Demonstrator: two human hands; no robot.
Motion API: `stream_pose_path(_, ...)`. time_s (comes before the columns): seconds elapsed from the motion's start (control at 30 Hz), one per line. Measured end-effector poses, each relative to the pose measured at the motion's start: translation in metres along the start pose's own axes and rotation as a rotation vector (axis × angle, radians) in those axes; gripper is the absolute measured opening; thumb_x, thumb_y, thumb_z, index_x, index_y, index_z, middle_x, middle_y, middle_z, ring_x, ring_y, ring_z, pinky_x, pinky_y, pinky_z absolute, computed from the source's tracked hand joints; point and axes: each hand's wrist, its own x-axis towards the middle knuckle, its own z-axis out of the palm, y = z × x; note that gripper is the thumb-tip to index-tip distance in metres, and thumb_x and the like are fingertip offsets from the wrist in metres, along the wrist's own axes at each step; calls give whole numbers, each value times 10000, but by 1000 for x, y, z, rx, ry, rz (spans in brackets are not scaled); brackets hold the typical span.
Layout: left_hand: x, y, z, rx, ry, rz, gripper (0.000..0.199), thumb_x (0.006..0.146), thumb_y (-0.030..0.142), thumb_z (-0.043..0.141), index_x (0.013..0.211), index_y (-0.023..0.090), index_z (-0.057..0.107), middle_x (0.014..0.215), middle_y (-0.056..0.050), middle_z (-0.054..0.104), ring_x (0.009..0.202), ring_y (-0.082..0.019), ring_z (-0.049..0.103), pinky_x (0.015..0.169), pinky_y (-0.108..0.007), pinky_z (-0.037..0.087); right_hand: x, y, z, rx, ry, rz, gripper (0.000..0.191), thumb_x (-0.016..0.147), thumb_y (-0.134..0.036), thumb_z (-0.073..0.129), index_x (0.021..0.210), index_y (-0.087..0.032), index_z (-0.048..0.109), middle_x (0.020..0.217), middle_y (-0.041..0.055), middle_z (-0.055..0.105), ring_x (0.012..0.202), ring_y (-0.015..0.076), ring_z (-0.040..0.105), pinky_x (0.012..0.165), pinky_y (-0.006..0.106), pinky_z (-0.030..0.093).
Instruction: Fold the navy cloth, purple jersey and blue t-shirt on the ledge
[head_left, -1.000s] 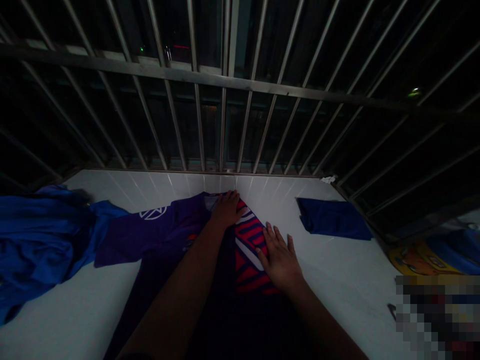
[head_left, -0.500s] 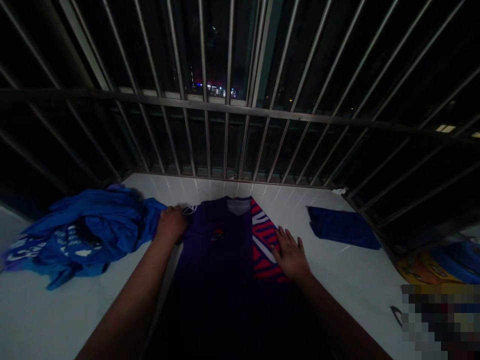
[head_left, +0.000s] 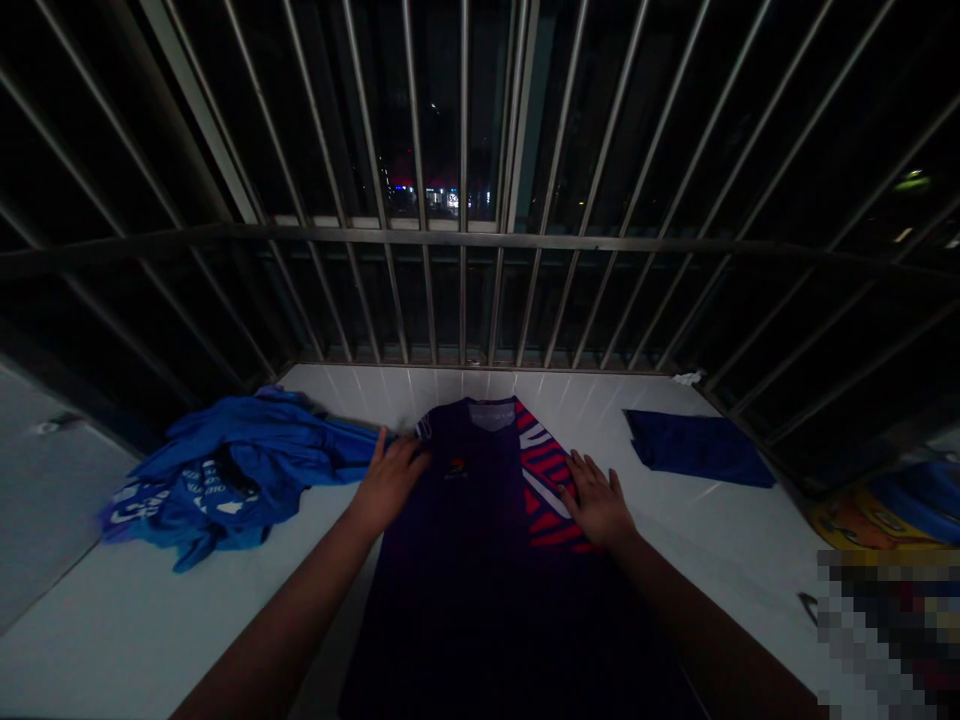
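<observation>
A dark purple shirt (head_left: 465, 540) lies spread on the white surface, collar toward the window, with a red and white patterned sleeve on its right. My left hand (head_left: 391, 478) rests at the shirt's left shoulder, fingers apart, beside the blue clothes. On the patterned sleeve lies my right hand (head_left: 598, 500), flat with its fingers spread. A heap of blue clothes (head_left: 240, 470) sits to the left, one part of it stretching toward my left hand. The shirt's lower part fades into darkness.
A folded dark blue cloth (head_left: 697, 448) lies on the white surface (head_left: 720, 560) at the right. Metal bars (head_left: 465, 240) stand along the far edge before a dark window. A yellow and blue object (head_left: 885, 510) is at the far right.
My left hand has moved right and its fingers have spread. The shirt's left shoulder is drawn inward, and part of the blue heap reaches farther right. The view has shifted slightly.
</observation>
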Motion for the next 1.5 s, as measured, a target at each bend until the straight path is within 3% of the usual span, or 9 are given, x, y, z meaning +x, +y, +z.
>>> stream_pose_path(0.1, -50, 8, 26, -140, 18, 112, 355, 1035, 467, 670, 1364, 380, 769, 1593, -101, 674, 1552, -400, 554, 1418, -641, 199, 0, 0, 1, 10, -3, 2, 716, 1163, -545, 342, 1794, -208, 318, 1877, 111, 234, 1747, 293, 178, 1393, 633, 87)
stream_pose_path(0.23, -84, -30, 38, -106, -1, -32, 626, 984, 588, 707, 1545, 314, 659, 1622, -152, 650, 1526, -413, 583, 1314, -582, 443, 0, 0, 1, 14, 4, -3, 710, 1159, -525, 339, 1793, -205, 322, 1877, 96, 235, 1748, 291, 178, 1396, 636, 82)
stream_pose_path(0.5, -52, -141, -24, 158, 67, -417, 453, 1014, 274, 501, 1356, 52, 698, 1331, -256, 766, 1285, -388, 732, 1177, -537, 543, 3, 2, 1, -10, -34, 3, 740, 1134, -523, 319, 1807, -216, 280, 1884, 70, 212, 1752, 290, 163, 1398, 642, 72)
stream_pose_path(0.6, -43, -140, -22, 202, 115, -429, 443, 926, 172, 524, 1307, 54, 717, 1275, -250, 762, 1221, -398, 741, 1125, -530, 561, 3, 1, 1, 7, -18, 0, 744, 1133, -535, 307, 1805, -219, 286, 1880, 80, 227, 1749, 298, 177, 1394, 650, 81)
stream_pose_path(0.9, -69, -87, 55, -80, 341, -208, 369, 1023, 360, 543, 1271, 205, 768, 1423, -158, 763, 1335, -349, 715, 1200, -571, 543, 7, 5, -4, 76, 79, 31, 668, 1123, -494, 355, 1725, -221, 449, 1821, 142, 384, 1698, 354, 309, 1344, 715, 204)
stream_pose_path(1.07, -65, -79, 53, -20, 310, -204, 348, 1071, 301, 507, 1280, 249, 780, 1392, -129, 792, 1358, -349, 706, 1307, -664, 393, 9, -67, -41, 229, 362, -175, 421, 1133, -390, 468, 1401, -181, 717, 1490, 199, 698, 1420, 353, 612, 1244, 566, 432)
stream_pose_path(1.17, -61, -72, 54, 59, 399, -359, 398, 1058, 313, 522, 1356, 178, 747, 1474, -229, 726, 1412, -433, 658, 1263, -751, 392, 6, -143, -60, 266, 88, -540, 381, 1079, -454, 676, 1385, -231, 715, 1350, 137, 761, 1242, 302, 717, 1097, 448, 558)
stream_pose_path(1.27, -63, -64, 54, 182, 655, -510, 555, 1063, 350, 541, 1544, 75, 584, 1680, -348, 490, 1564, -526, 481, 1253, -848, 299, 6, -201, -64, 101, -114, -655, 638, 891, -514, 919, 1414, -222, 700, 1471, 175, 699, 1316, 374, 697, 1073, 498, 589)
stream_pose_path(1.5, -71, -75, 52, 94, 440, -156, 496, 970, 139, 487, 1434, 198, 651, 1371, -164, 751, 1304, -337, 709, 1160, -554, 569, 26, -218, -47, 14, -282, -621, 256, 1073, -116, 549, 1176, -211, 763, 1362, 162, 751, 1152, 303, 792, 915, 379, 615)
